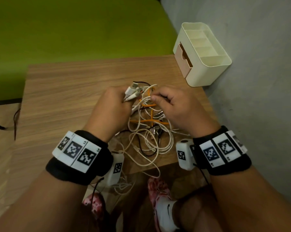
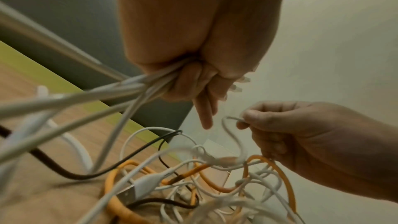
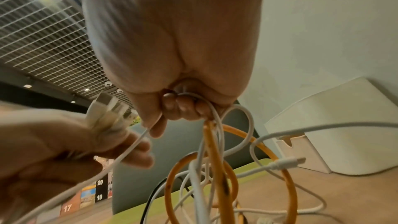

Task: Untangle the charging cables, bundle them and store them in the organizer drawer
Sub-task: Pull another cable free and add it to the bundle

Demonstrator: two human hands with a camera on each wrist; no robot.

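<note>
A tangle of white, orange and black charging cables (image 1: 148, 131) lies on the wooden table (image 1: 61, 91) and trails over its near edge. My left hand (image 1: 114, 104) grips a bunch of white cable ends (image 1: 133, 92), their plugs sticking up; the same bunch (image 2: 133, 89) runs out of the fist in the left wrist view. My right hand (image 1: 171, 104) pinches a thin white cable (image 2: 232, 122) and also holds orange and white strands (image 3: 213, 135). The cream organizer (image 1: 206, 64) stands at the table's far right corner, its pink drawer (image 1: 183, 59) slightly pulled out.
A grey wall (image 1: 258, 81) runs along the table's right side, right behind the organizer. A green surface (image 1: 74, 27) lies beyond the table's far edge. My knees and shoes (image 1: 161, 198) are below the near edge. A dark cord (image 1: 15, 121) hangs at the left.
</note>
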